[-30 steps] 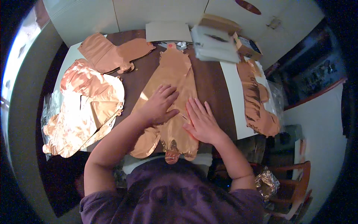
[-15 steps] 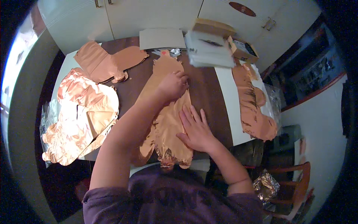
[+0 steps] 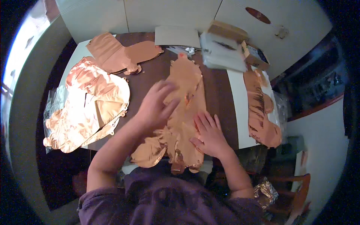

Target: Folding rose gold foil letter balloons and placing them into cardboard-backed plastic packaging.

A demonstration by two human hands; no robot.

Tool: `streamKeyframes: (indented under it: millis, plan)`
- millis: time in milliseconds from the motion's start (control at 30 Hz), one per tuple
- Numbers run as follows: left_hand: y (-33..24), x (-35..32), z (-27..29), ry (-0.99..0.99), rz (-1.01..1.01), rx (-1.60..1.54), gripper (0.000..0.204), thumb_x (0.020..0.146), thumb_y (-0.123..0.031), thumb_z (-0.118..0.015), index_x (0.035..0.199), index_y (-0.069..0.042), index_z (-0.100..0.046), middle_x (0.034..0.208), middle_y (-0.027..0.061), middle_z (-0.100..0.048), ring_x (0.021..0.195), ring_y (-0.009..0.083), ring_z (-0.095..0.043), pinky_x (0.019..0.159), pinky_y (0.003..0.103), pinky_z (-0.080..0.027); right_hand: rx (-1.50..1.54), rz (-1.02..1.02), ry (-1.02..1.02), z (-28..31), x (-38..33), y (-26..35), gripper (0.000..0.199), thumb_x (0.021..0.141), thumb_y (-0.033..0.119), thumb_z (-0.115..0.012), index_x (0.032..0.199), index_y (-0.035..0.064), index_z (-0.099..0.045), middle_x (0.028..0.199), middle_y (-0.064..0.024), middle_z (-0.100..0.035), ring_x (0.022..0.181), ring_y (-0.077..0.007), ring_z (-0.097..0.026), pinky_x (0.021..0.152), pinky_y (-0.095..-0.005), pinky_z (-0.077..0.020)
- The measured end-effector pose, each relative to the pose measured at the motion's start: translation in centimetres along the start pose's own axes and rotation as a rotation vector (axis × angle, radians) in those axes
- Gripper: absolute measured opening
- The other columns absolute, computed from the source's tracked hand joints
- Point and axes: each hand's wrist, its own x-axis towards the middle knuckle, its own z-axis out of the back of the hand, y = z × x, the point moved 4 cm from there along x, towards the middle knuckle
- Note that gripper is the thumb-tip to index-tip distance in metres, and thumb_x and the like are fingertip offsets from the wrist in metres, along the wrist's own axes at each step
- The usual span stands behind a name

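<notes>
A flat, copper-coloured foil balloon lies lengthwise on the dark tabletop in front of me, with small tabs along its edges and a red mark at its far tip. My right hand rests on its right side, fingers spread. Over the balloon's left edge is my left hand, slightly blurred, fingers apart and holding nothing. The balloon's near end is creased and reaches the table edge by my shirt.
Shiny foil balloons pile up at the left, with flat ones behind them. More foil balloons lie at the right. Along the back sit a grey board, clear plastic bags and an open cardboard box.
My left hand has let go of the balloon's middle and moved left, its fingers spreading. The right hand stays flat on the foil. The whole view has shifted slightly.
</notes>
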Motion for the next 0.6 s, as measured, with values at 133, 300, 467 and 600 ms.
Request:
streamKeyframes:
  millis: [133,300,467,600]
  plan:
    - [-4.4,-14.8,6.7,-0.172,0.243,0.108,0.014,0.079,-0.008,-0.069,0.072,-0.003,-0.058,0.063,0.0067,-0.053,0.057,0.0171,-0.053,0.051,0.031,-0.040,0.123,0.059,-0.027,1.4,-0.1,-0.6,0.074,0.083,0.045,-0.064,0.138,0.0010,-0.042,0.147,-0.0183,-0.036,0.137,-0.0367,-0.030,0.114,-0.0542,-0.0168]
    - [-1.1,-28.9,4.2,-0.363,1.107,-0.273,0.023,0.088,-0.022,-0.066,0.084,-0.002,-0.055,0.078,0.0029,-0.060,0.067,0.0119,-0.051,0.065,0.026,-0.044,0.070,0.108,-0.205,2.1,1.7,-2.9,0.069,0.084,0.040,-0.064,0.138,0.0028,-0.042,0.146,-0.0182,-0.037,0.137,-0.0369,-0.031,0.114,-0.0544,-0.0195]
    - [-0.6,-23.4,2.4,-0.067,0.978,-0.557,0.017,0.088,-0.019,-0.066,0.086,-0.003,-0.062,0.077,0.0001,-0.061,0.074,0.0126,-0.058,0.072,0.024,-0.047,0.061,0.100,-0.060,1.0,2.6,-2.8,0.070,0.087,0.040,-0.060,0.141,0.0032,-0.037,0.151,-0.0183,-0.030,0.140,-0.0381,-0.025,0.114,-0.0538,-0.0189]
    - [-5.0,-12.9,3.1,0.054,0.109,-0.304,0.014,0.083,-0.011,-0.067,0.088,0.001,-0.062,0.117,0.0162,-0.056,0.108,0.0261,-0.055,0.091,0.039,-0.046,0.034,0.110,-0.069,0.6,2.4,-3.2,0.069,0.086,0.038,-0.061,0.141,0.0041,-0.038,0.151,-0.0182,-0.030,0.139,-0.0386,-0.027,0.113,-0.0534,-0.0219]
